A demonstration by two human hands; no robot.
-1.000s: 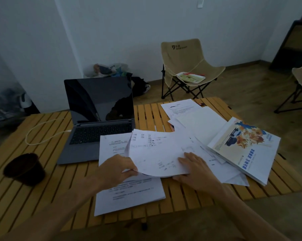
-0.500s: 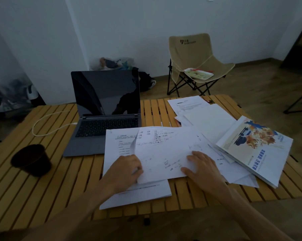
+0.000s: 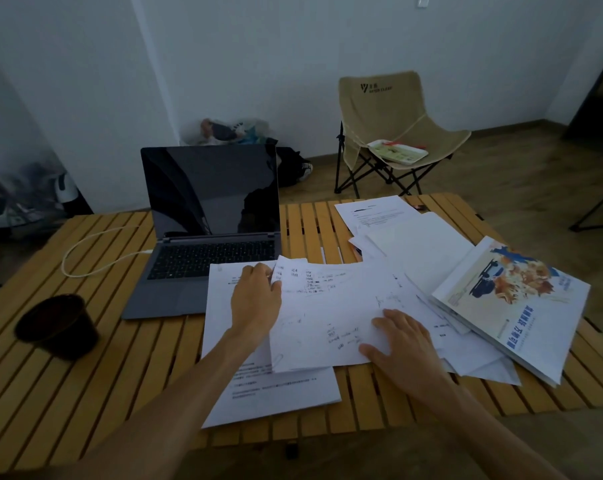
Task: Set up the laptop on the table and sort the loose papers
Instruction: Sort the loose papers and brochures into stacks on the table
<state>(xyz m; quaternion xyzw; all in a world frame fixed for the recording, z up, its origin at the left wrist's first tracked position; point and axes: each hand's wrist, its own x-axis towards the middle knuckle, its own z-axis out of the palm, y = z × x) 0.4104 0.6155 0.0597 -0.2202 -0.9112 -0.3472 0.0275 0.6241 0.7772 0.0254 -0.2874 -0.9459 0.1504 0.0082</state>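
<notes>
Laptop point(image 3: 210, 233) stands open with a dark screen at the far left-centre of the slatted wooden counter point(image 3: 85, 393), a white cable point(image 3: 95, 251) looping from its left side. Loose papers spread from just in front of its keyboard to the right. The left hand point(image 3: 256, 299) pinches the upper left edge of a handwritten sheet point(image 3: 331, 313), which seems slightly lifted there, over a printed sheet point(image 3: 269, 393). The right hand point(image 3: 404, 344) lies flat, fingers straight, pressing that sheet's lower right corner. An illustrated booklet point(image 3: 511, 306) rests on the papers at right. A dark cup point(image 3: 55, 325) sits at left.
</notes>
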